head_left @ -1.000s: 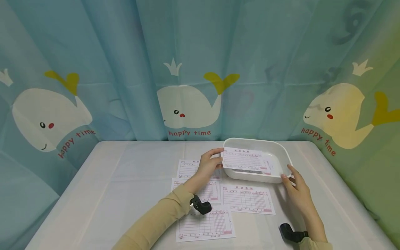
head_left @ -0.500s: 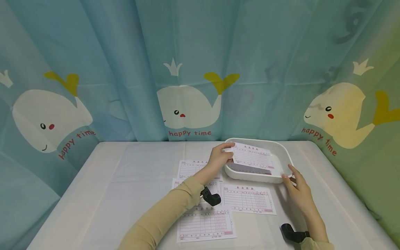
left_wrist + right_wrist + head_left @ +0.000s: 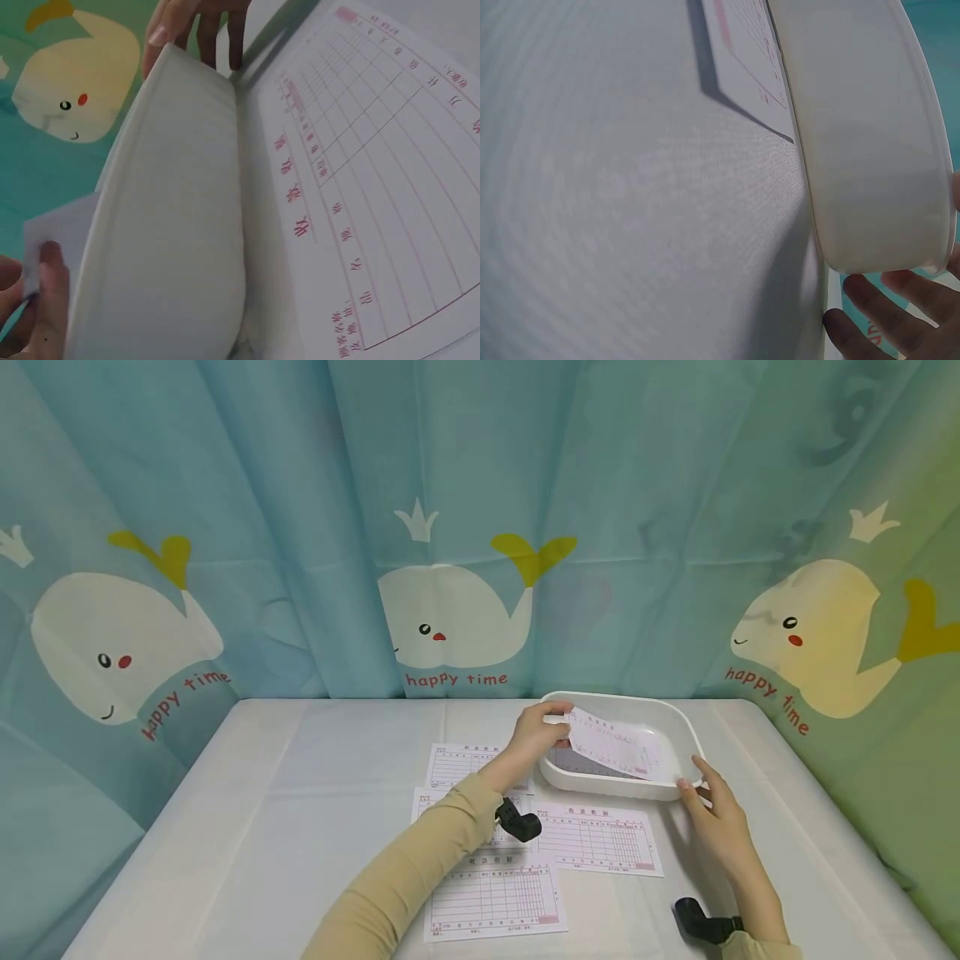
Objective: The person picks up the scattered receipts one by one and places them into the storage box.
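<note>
My left hand (image 3: 531,735) pinches the left end of a printed receipt slip (image 3: 611,747) above the white plastic tray (image 3: 615,787). The slip sags and tilts down to the right, inside the tray. In the left wrist view its pale back (image 3: 64,229) shows between thumb and fingers, past the tray wall. Beneath it, a shaded slip (image 3: 585,763) lies on the tray floor, partly covered. My right hand (image 3: 718,818) grips the tray's near right corner, thumb at the rim and fingers outside. In the right wrist view, its fingers (image 3: 889,307) spread around that corner.
Several receipt forms lie in front of the tray: one at the right (image 3: 600,839), one at the front (image 3: 495,902), one at the back left (image 3: 457,764), and another partly under the left forearm. A whale-print curtain (image 3: 450,527) hangs behind the white-covered table (image 3: 247,827).
My left hand has moved right, carrying the slip farther over the tray. The slip now slopes and bends more. My right hand stays on the tray corner.
</note>
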